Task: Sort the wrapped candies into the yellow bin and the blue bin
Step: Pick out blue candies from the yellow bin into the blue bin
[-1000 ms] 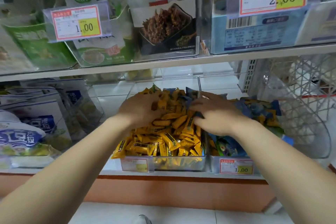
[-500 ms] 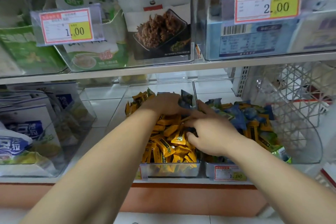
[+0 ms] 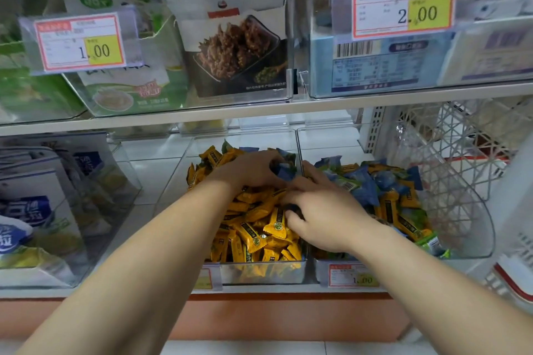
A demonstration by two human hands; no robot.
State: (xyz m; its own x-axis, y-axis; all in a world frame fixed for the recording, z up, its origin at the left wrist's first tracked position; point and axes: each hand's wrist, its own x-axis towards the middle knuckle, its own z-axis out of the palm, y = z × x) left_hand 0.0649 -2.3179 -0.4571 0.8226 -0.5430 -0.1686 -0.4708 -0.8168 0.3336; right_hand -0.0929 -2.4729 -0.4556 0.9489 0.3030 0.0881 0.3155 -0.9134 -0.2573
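Item 1, far left: clear shelf bins of blue-and-white packets [image 3: 34, 210]. Not part of your sort.

Item 2, the yellow bin [image 3: 259, 271]: clear-walled, heaped with yellow wrapped candies [image 3: 253, 227], a few blue strays at its rear right corner.

Item 3, your left hand [image 3: 248, 170]: palm down over the rear of that heap, fingers curled round a blue wrapped candy [image 3: 284, 171] held just beside the wall shared by the two bins. Grip looks closed on it, though the fingertips are partly hidden.

Item 4, your right hand [image 3: 323, 210]: lying across the shared wall, fingers bent down into the yellow heap at something dark; whether it has hold of anything cannot be told.

Item 5, the blue bin [image 3: 349, 276]: immediately right of the held candy, filled with blue pieces [image 3: 366, 184] and many yellow ones [image 3: 389, 207] yet to cross.

Judgement: the blue piece lies left of its destination with only the wall between; the left hand has it, so a short carry rightward over the wall should serve.

Item 6, far right: a white wire basket [image 3: 450, 152].
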